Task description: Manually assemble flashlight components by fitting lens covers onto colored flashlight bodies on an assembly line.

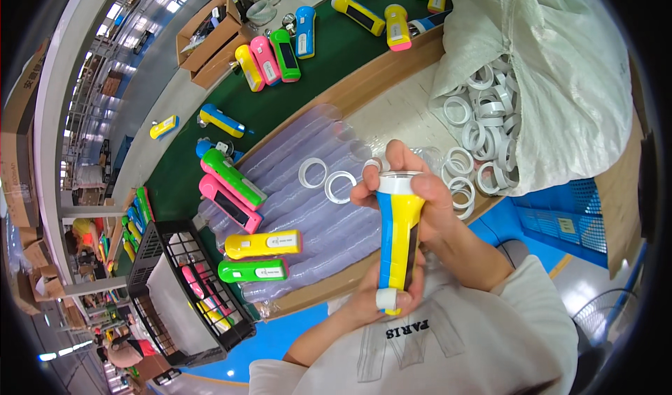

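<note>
Yellow-and-blue flashlight (397,234), head end far: left hand (367,298) clamps fingers round its handle, seemingly for steadiness; right hand (439,216) closes fingers around its white ring (396,184).

Best lane: middle of the purple air-cushion sheet (336,237), centre-left of frame, between the hands (437,209) on the blue-and-yellow flashlight (400,230) and four lying flashlights (263,244), with two loose white rings (327,187) in its upper part. Right is blocked by the ring heap (490,108) and white sack (581,101). Upward, there's a gap over the table (399,108), ending at the brown board (399,73).
</note>
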A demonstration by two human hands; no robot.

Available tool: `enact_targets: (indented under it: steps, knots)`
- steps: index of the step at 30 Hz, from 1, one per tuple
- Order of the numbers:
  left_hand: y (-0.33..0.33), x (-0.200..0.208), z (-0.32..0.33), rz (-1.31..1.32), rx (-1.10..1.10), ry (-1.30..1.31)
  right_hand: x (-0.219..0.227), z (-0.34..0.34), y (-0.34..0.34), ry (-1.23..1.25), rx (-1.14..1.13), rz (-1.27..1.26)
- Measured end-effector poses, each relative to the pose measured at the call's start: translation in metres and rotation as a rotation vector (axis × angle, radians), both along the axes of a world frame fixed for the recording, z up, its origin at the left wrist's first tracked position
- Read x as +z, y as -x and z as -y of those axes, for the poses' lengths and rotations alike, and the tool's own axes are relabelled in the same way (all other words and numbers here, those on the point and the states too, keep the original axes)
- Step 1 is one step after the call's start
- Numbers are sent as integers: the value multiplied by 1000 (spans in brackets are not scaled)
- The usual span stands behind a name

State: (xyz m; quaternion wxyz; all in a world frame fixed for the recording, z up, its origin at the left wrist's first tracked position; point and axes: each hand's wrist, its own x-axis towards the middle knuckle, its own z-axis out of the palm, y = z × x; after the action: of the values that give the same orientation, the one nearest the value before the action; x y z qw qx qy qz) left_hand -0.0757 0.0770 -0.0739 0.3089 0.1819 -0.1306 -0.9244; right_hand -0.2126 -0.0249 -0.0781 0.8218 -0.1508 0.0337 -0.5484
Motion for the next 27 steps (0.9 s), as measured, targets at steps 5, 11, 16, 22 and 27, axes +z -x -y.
enact_targets:
  steps: [5, 11, 16, 22, 27]
  knots:
    - [4, 3, -7, -118, 38, -32, -13, -7, -5, -5, 30, 213]
    - [-10, -14, 21, 1442, 216, 933, -10, -11, 8, 91, -260, -438]
    - [-11, -26, 30, 1129, 185, 727, -5, 0, 15, -119, -232, -576]
    - [-28, -8, 82, 276, 42, -5, -19, 27, 47, -75, -281, -688]
    - [-23, -14, 209, 1212, 208, 747, -37, 55, 87, 543, -775, -2333]
